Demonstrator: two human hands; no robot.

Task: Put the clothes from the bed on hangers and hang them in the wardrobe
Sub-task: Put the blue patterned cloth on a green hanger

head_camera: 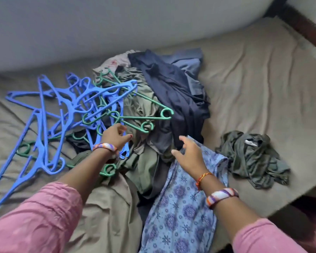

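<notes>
Pink crinkled sleeves (35, 216), striped orange-white-purple bangles (222, 196) on both wrists (plus an orange thread (202, 178), right).

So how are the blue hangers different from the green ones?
The blue hangers look flat and broad, while the green hangers are thin rods with round loops at their ends. Most blue hangers lie on the bedsheet, but several green hangers lie on the clothes pile. The left hand reaches in where both colours tangle; whether it grips one is unclear. Both sorts lie empty, with no clothes on them.

hangers (66, 114) left of clothes (164, 99) (on bed (254, 79))
</notes>
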